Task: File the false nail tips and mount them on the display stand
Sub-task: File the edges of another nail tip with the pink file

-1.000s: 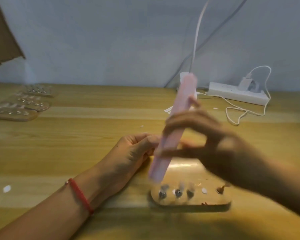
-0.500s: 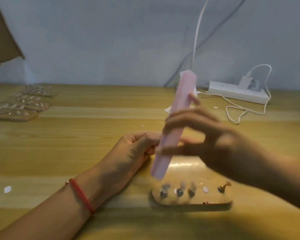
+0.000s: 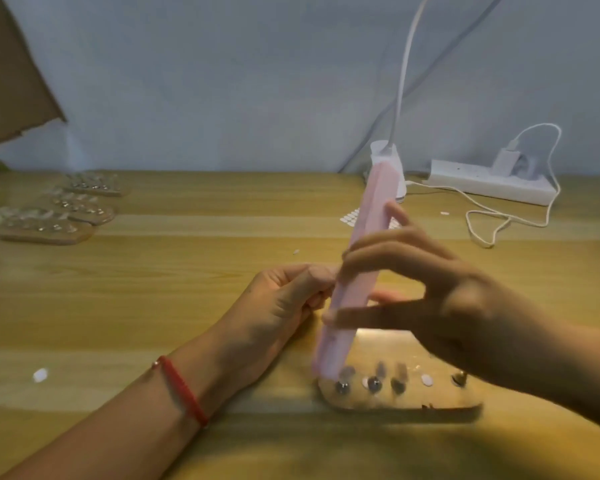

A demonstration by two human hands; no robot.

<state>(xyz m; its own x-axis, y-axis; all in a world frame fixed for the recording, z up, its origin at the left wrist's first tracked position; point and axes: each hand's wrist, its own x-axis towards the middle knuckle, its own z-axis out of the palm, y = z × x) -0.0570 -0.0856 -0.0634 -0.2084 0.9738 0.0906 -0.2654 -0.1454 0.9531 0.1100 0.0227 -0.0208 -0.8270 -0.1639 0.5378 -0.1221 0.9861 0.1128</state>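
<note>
Two bare hands meet near the middle of the head view, over a pale wooden table (image 3: 153,289) with a long straight grain. The right hand (image 3: 430,299) grips a pink nail file (image 3: 357,271), a long flat bar with squared ends. It stands nearly upright and leans a little to the right, with fingers across its front and thumb behind. The left hand (image 3: 284,306) lies just left of the file, its fingers curled in and its thumb pressed to the forefinger right at the file's edge. Whether a nail tip sits in that pinch I cannot tell; the file hides it. A thin red cord bracelet (image 3: 184,389) circles the left wrist.

Below the file's lower end, at lower centre right, lies the display stand (image 3: 395,393), a shiny gold plate with rounded corners and a row of small metal studs. Blurred nail tips (image 3: 381,370) rise from some of the studs.

At upper left, three more stands (image 3: 49,226) lie in a staggered row. A brown cardboard flap (image 3: 11,81) hangs above them. At upper right a white power strip (image 3: 489,185) lies against the grey wall, and a thin white cable (image 3: 499,220) loops in front of it.
</note>
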